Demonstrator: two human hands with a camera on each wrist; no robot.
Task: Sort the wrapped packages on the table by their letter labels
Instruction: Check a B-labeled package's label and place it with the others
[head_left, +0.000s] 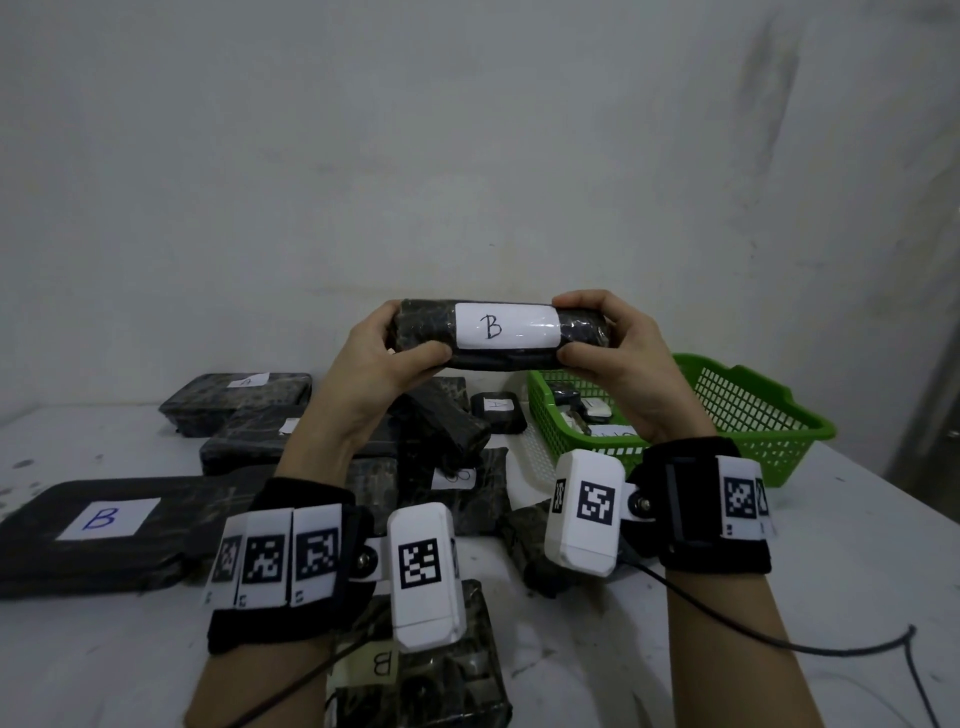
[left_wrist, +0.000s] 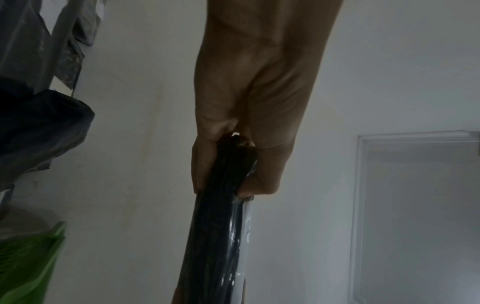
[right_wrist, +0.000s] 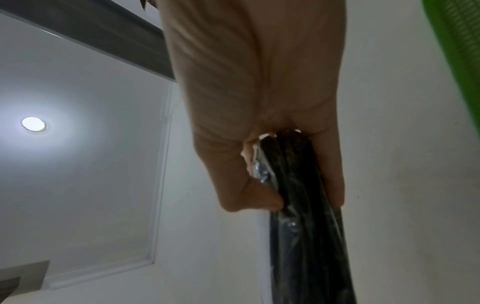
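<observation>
Grey-white plaster wall (head_left: 467, 156) fills the upper half of the head view, above a white, scuffed surface (head_left: 779, 597) that spans the lower half. Across the lower left and centre of that surface lie dark plastic-wrapped packages with white paper labels; the big flat one at lower left (head_left: 93, 530) reads B, another at the bottom centre (head_left: 426, 675) also reads B, and one at the back left (head_left: 234, 400) carries a label too small to read. A green slotted plastic basket (head_left: 753, 415) sits at centre right, with small wrapped items inside.

Both forearms rise from the bottom of the frame, wrists bent back, each wearing a black band with white marker blocks. Held level above the clutter, in the middle of the frame, is a long dark wrapped package with a white B label (head_left: 501, 335). The left hand (head_left: 384, 358) grips its left end, thumb in front and fingers behind; the right hand (head_left: 608, 353) grips the right end the same way. Each grip is closed round the package, as both wrist views confirm (left_wrist: 221, 226) (right_wrist: 306, 236).
</observation>
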